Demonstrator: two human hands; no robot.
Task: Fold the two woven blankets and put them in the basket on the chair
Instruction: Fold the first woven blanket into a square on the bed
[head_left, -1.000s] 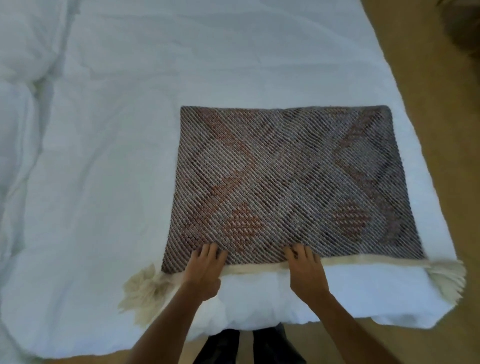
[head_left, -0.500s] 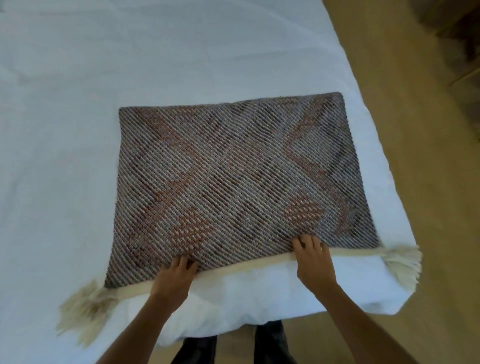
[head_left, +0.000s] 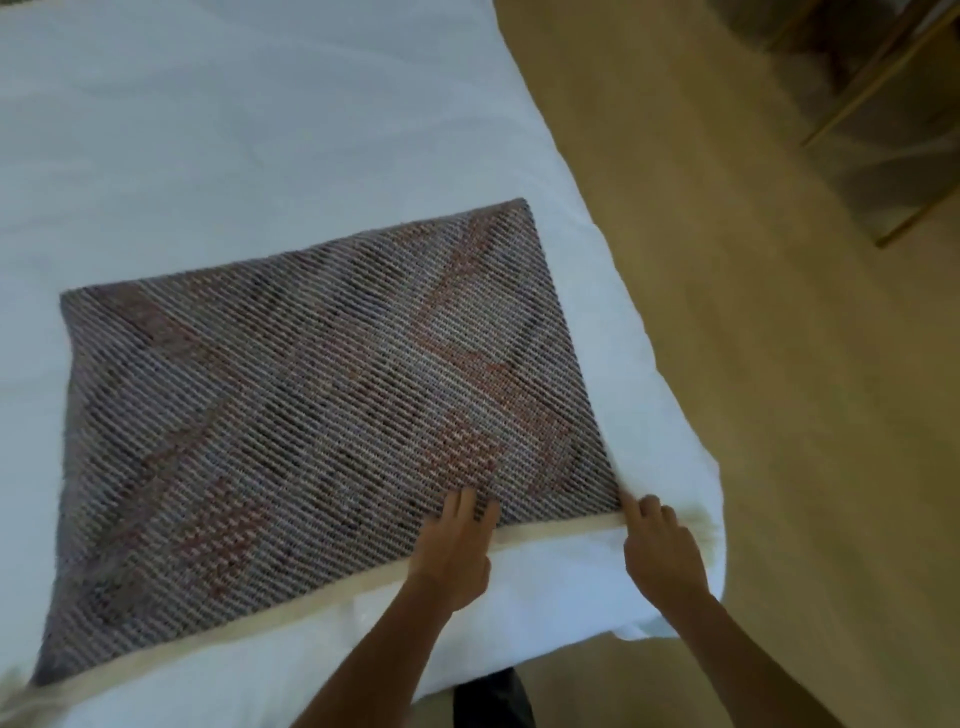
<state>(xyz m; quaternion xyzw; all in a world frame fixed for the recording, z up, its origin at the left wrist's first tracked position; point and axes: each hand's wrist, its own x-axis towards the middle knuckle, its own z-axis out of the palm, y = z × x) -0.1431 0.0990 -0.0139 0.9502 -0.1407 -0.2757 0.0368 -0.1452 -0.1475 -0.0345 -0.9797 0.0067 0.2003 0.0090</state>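
One woven blanket (head_left: 322, 415), grey with reddish diamond patterns and a cream fringe along its near edge, lies folded flat on the white bed (head_left: 234, 130). My left hand (head_left: 452, 551) rests with straight fingers on the blanket's near edge, right of the middle. My right hand (head_left: 660, 551) is at the blanket's near right corner, where its fingers curl onto the cream fringe. The view is blurred there. A second blanket and the basket are out of view.
The bed's right edge (head_left: 649, 338) runs diagonally beside a tan floor (head_left: 753, 364). Thin wooden legs of a piece of furniture (head_left: 883, 78) show at the top right. Dark trouser legs (head_left: 493, 701) stand at the bed's near edge.
The camera has swung to the right, so the blanket sits further left. Both hands slid right along the near edge, and the right hand reached the fringed corner and curled onto it.
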